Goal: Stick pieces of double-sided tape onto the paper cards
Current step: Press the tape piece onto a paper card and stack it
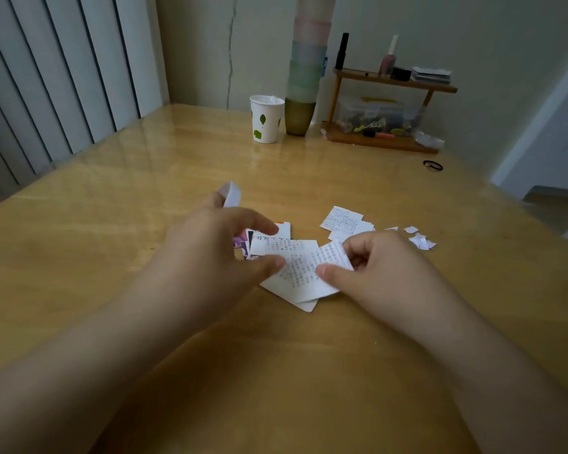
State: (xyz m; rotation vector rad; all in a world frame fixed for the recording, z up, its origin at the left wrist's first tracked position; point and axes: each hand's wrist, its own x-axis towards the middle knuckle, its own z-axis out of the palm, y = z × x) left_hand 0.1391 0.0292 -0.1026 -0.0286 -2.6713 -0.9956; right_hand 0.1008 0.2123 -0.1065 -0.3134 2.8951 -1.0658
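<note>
A small pile of white paper cards with fine printed text lies on the wooden table, over some colourful cards. My right hand pinches the top card by its right edge, bending it upward. My left hand hovers over the pile's left side, thumb touching a card, index finger stretched out. A white roll of double-sided tape stands just behind my left hand. Two more printed cards lie to the right.
Torn white backing scraps lie right of the cards. At the back stand a paper cup, a tall stack of cups and a wooden shelf with bottles and a plastic box. A black hair tie lies near the right edge.
</note>
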